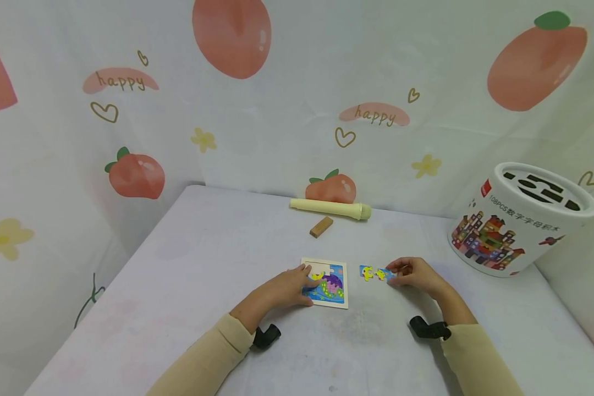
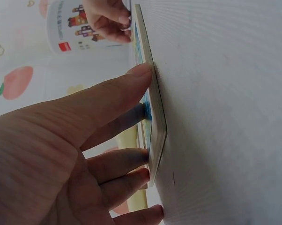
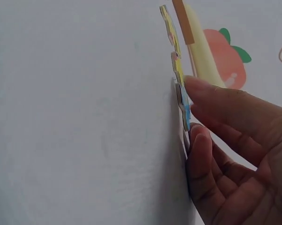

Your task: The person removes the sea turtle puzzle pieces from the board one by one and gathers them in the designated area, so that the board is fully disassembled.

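A square jigsaw puzzle in a pale wooden frame [image 1: 346, 291] lies on the table, with a purple and green picture on blue. My left hand [image 1: 289, 286] rests on its left side, fingers spread. In the left wrist view the thumb [image 2: 131, 79] touches the frame's edge [image 2: 156, 112] and other fingertips touch the board. To the right lies a short row of yellow and blue puzzle pieces [image 1: 367, 272]. My right hand [image 1: 416, 274] pinches the blue puzzle piece [image 3: 185, 110] at the row's right end; the palm hides nothing of the other pieces.
A cream microphone-shaped stick [image 1: 326, 207] lies at the table's back edge, with a small brown block [image 1: 321, 226] before it. A large white bucket [image 1: 515, 225] with a slotted lid stands at the right. A printed cloth [image 1: 277, 137] hangs behind the table.
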Available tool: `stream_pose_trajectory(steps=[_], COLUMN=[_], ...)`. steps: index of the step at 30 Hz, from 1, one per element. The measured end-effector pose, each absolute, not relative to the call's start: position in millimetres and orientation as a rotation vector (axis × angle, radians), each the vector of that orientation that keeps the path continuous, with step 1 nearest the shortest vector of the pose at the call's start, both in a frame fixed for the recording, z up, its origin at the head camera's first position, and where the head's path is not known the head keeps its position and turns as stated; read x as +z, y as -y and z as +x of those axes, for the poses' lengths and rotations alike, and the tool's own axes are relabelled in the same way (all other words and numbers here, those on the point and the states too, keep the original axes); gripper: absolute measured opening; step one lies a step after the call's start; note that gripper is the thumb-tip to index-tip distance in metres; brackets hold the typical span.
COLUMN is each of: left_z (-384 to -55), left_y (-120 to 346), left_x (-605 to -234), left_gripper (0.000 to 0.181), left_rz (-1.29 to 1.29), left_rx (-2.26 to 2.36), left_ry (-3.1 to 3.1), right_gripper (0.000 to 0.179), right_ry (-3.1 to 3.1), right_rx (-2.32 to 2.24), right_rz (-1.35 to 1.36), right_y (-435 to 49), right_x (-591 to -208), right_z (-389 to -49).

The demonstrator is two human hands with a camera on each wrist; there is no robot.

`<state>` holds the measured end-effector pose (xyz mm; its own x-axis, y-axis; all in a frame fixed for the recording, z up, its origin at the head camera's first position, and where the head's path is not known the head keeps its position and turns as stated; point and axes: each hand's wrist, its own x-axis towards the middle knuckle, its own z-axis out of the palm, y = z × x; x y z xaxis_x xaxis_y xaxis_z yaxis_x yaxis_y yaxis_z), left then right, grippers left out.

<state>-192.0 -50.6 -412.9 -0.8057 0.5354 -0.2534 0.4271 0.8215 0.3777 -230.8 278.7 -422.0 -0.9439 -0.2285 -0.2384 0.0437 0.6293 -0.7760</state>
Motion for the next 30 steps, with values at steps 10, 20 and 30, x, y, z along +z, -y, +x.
stream_pose_trajectory(steps=[10,20,30], left_z=[-190.2,-188.9,-192.1], left_y=[51.6,51.2,49.2], left_x=[-411.3,-408.1,-407.6], left_gripper=[0.052,0.052,0.054], left_rz=[0.733,0.734,0.759], left_rx=[0.439,0.438,0.512], left_ry=[-2.661,-2.664,-2.623], right_gripper=[0.039,0.04,0.033], right_ry=[-2.55,-2.563,-2.669], right_rx=[-1.21,-1.188,-1.116], right_rz=[-0.212,-0.212,-0.181], right_y=[-279.8,-279.7,-255.2], right_x=[-425.8,-424.5,-415.4], right_z=[-231.0,-233.4,-240.1])
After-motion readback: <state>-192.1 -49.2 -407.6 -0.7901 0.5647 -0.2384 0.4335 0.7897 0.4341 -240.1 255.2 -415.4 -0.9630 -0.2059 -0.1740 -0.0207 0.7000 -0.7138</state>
